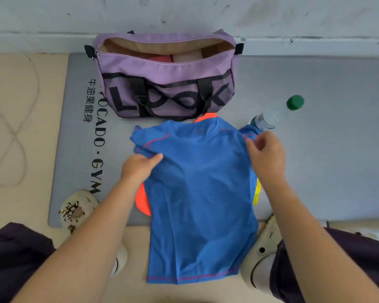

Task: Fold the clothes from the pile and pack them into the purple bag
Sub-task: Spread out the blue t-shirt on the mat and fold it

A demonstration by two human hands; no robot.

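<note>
Left hand (140, 167) and right hand (267, 154), fingers (253, 146) pinching sleeves of the blue shirt (199, 193), start its fold; both sleeves should turn inward next.

head camera looks steeply down, close over the mat (315, 149).

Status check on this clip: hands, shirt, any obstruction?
Copy: left hand and right hand each pinch a sleeve of the blue shirt. Shirt flat, unfolded; purple bag open. Watch the bottle beside right sleeve.
</note>
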